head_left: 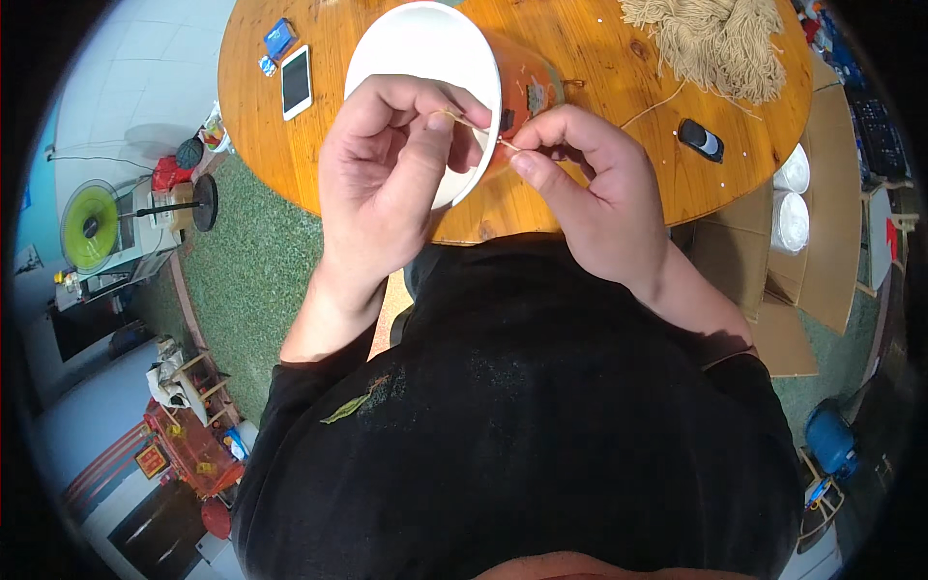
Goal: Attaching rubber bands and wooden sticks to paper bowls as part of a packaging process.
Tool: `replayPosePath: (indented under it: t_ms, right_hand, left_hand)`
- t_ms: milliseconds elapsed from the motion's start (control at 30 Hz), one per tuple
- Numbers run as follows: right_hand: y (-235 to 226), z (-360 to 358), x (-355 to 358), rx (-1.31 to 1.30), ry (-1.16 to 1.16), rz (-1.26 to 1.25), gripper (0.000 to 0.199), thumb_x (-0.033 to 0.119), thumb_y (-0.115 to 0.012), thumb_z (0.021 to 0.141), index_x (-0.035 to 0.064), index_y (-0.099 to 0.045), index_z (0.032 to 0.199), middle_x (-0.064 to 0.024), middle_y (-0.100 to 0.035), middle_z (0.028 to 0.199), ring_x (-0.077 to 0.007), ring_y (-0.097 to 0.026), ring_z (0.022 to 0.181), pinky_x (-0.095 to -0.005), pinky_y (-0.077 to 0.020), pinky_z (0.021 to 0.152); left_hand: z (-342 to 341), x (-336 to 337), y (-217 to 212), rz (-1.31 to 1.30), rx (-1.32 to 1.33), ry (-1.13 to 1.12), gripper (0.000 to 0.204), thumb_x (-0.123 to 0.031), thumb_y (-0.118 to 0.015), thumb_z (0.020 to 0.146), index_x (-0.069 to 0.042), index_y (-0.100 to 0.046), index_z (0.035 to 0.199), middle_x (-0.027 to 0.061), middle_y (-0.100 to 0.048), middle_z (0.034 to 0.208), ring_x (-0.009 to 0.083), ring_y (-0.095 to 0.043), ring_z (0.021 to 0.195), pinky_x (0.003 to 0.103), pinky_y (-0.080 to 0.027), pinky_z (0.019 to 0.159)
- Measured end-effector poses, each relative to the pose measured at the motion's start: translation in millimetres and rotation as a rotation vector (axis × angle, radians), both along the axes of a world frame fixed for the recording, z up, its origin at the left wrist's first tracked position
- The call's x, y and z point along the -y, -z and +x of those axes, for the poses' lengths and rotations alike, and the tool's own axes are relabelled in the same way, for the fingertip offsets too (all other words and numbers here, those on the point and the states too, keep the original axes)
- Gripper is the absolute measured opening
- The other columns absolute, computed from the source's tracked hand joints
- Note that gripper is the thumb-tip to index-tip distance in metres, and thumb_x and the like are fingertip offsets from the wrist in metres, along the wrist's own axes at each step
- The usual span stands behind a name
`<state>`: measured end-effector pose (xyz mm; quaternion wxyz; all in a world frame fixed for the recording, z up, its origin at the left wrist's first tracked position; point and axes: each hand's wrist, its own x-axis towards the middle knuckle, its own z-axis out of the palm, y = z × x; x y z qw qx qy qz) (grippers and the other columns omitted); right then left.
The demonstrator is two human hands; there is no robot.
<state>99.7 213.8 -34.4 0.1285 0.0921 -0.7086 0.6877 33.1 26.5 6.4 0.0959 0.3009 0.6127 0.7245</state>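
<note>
A large paper bucket, white inside and orange outside, is tilted toward me above the round wooden table. My left hand grips the bucket's near rim and pinches one end of a thin beige string. The other end of that string is pinched between the thumb and forefinger of my right hand, close to the bucket's orange side. The string runs short and taut between the two hands.
A heap of beige string lies on the table's far right, with a small black device nearer. A white phone and a blue card lie at the left. An open cardboard box with white lids stands at the right.
</note>
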Motion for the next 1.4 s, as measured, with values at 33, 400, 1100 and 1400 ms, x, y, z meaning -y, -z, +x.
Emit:
replayPosePath:
  t_ms: [33, 400, 1100, 1400]
  right_hand:
    - [-1, 0, 1, -0.032, -0.004, 0.019, 0.008, 0.008, -0.071, 0.096, 0.0011, -0.067, 0.095, -0.0069, -0.07, 0.091, -0.0162, -0.068, 0.085, -0.029, -0.0543, 0.078]
    - [-1, 0, 6, 0.019, -0.018, -0.034, 0.007, 0.007, -0.071, 0.096, 0.0006, -0.067, 0.095, -0.006, -0.071, 0.09, -0.0129, -0.067, 0.082, -0.0278, -0.054, 0.077]
    - [-60, -10, -47, -0.512, 0.009, 0.776, 0.01, -0.003, -0.076, 0.084, -0.0011, -0.071, 0.092, -0.0091, -0.068, 0.087, -0.0184, -0.068, 0.079, -0.0314, -0.0521, 0.064]
    - [-66, -23, -41, -0.587, -0.091, 0.716, 0.01, -0.003, -0.075, 0.084, -0.0014, -0.071, 0.093, -0.0116, -0.073, 0.099, -0.0202, -0.071, 0.083, -0.0284, -0.0561, 0.073]
  left_hand:
    - [1, 1, -1, 0.001, 0.0, -0.001, 0.008, 0.003, -0.048, 0.106, 0.001, -0.056, 0.108, 0.0143, -0.069, 0.107, 0.0103, -0.063, 0.082, 0.025, -0.053, 0.076]
    - [12, 7, -1, -0.166, 0.073, -0.01, 0.017, -0.002, -0.061, 0.104, 0.003, -0.062, 0.121, 0.005, -0.068, 0.097, 0.0069, -0.062, 0.083, 0.021, -0.052, 0.076]
    - [15, 13, -9, -0.174, 0.029, 0.067, 0.019, 0.003, -0.062, 0.102, 0.001, -0.064, 0.121, 0.0008, -0.067, 0.101, 0.0057, -0.065, 0.095, 0.02, -0.052, 0.088]
    - [19, 10, -13, -0.108, 0.071, 0.075, 0.018, -0.002, -0.065, 0.1, 0.0, -0.062, 0.118, 0.0052, -0.066, 0.109, 0.0075, -0.061, 0.09, 0.021, -0.046, 0.08]
